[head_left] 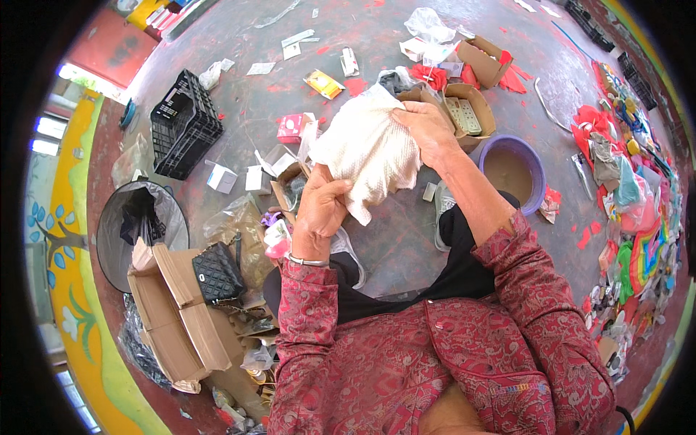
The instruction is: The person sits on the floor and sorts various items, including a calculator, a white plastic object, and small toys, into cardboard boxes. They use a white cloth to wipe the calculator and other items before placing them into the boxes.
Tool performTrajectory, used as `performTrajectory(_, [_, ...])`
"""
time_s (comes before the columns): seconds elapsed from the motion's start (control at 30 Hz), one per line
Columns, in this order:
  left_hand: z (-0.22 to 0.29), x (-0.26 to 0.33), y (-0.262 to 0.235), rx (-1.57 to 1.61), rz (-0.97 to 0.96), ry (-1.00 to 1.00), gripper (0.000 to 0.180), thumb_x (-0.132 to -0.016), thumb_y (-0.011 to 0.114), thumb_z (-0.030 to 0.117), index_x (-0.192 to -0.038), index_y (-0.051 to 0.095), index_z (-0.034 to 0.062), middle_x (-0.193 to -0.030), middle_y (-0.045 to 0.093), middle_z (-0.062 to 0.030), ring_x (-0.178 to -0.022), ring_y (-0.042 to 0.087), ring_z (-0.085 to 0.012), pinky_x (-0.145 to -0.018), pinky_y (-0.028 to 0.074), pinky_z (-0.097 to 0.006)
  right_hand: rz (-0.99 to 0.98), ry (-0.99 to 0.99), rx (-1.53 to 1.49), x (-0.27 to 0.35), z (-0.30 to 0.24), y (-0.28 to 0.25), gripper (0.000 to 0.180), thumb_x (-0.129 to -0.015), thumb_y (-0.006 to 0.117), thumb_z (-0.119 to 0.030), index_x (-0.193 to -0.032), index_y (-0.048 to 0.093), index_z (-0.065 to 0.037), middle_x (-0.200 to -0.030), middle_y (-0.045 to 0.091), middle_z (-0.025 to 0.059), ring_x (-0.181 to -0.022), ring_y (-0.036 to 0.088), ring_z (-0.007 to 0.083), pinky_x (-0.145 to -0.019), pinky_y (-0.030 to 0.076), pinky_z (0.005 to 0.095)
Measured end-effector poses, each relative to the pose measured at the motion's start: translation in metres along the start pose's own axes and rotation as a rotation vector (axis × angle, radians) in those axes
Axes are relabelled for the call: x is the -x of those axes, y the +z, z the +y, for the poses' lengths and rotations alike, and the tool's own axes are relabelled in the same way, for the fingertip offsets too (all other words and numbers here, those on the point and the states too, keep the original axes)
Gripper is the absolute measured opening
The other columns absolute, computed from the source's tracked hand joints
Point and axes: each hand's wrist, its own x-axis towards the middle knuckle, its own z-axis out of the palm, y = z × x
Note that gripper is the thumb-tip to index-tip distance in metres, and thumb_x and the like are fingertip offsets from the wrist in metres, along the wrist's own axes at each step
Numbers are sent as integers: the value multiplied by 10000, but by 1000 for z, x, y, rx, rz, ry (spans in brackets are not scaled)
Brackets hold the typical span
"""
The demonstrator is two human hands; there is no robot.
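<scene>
A cream textured cloth (373, 148) is stretched between my two hands, above the floor in front of me. My left hand (321, 203) pinches its lower left edge, thumb on top. At the upper right edge my right hand (431, 130) grips the cloth, with the fingertips partly hidden behind it. Part of the cloth hangs down in a loose corner between my hands. Just right of my right forearm stands a purple tub (536, 170) with murky brownish water. Beyond the right hand is an open cardboard box (484, 116) with a pale slotted item inside.
A black plastic crate (185, 127) and a lined bin (109, 232) stand at the left. Flattened cardboard (170, 312) and a black quilted purse (219, 274) lie near my left arm. A colourful heap of scraps (638, 210) runs along the right wall. Small boxes and red scraps litter the floor.
</scene>
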Motion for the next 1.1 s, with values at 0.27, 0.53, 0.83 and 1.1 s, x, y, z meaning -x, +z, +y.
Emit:
performTrajectory(0.27, [-13, -20, -20, 59, 52, -92, 531, -682, 418, -144, -1200, 377, -34, -1140, 511, -118, -1052, 519, -239, -876, 445, -336, 118, -81, 159, -3, -2, -18, 194, -751, 628, -104, -879, 590, 37, -773, 608, 63, -658, 566, 108, -588, 457, 244])
performTrajectory(0.53, [-20, -14, -29, -254, 360, 253, 808, -661, 554, -145, -1311, 115, 45, -925, 530, -125, -834, 552, -212, -755, 457, -278, -238, -243, 383, 2, 9, 0, 523, -654, 656, -48, -1157, 520, -93, -925, 575, 138, -816, 576, 203, -711, 467, 285])
performTrajectory(0.83, [-10, -16, -36, -1510, 612, 744, 202, -689, 695, 117, -787, 593, -28, -825, 545, -112, -716, 508, -174, -649, 413, -287, -93, -544, 1064, 12, 4, -1, 224, -645, 619, -154, -860, 628, -92, -832, 544, 156, -912, 532, 309, -763, 429, 383])
performTrajectory(1.1, [-3, -22, -81, -41, 297, -15, 337, -821, 521, 115, -1107, 471, -56, -1084, 557, -141, -973, 554, -236, -840, 453, -365, -160, -1, 242, 24, -8, 11, 215, -704, 597, -177, -843, 612, -13, -766, 598, 61, -684, 539, 130, -631, 437, 284])
